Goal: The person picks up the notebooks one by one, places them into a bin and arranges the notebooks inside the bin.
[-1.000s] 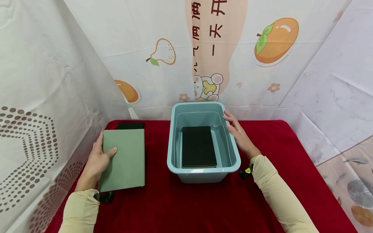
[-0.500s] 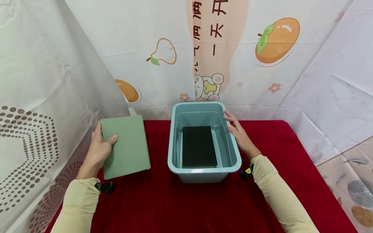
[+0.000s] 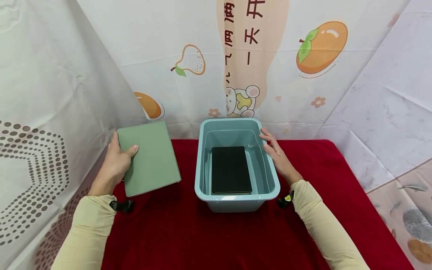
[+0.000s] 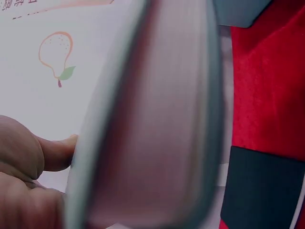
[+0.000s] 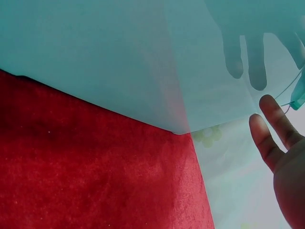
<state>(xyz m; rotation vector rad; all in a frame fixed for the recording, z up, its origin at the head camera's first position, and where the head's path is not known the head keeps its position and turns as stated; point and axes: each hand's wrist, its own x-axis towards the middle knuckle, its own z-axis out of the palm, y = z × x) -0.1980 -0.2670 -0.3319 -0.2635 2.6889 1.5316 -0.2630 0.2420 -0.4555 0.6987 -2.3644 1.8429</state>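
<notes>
My left hand [image 3: 113, 167] grips a green hardcover book [image 3: 152, 161] by its left edge, thumb over the cover. The book is raised above the table and tilted; its blurred page edge fills the middle of the left wrist view. To the right stands a light blue plastic bin [image 3: 236, 205] with a black hardcover book [image 3: 230, 168] flat inside. My right hand [image 3: 278, 157] rests at the bin's right rim, fingers fairly straight. In the right wrist view its fingers [image 5: 281, 119] reach toward the bin's glossy outer wall [image 5: 95, 52].
A red cloth [image 3: 168, 232] covers the table. Another dark flat book [image 4: 264, 188] lies on it in the left wrist view, hidden behind the green book from the head camera. White printed curtains [image 3: 189, 90] hang at the back and both sides.
My left hand has lifted the green book up and away from me, turning it slightly. It now covers the dark book behind it. My right hand and the bin have stayed put.
</notes>
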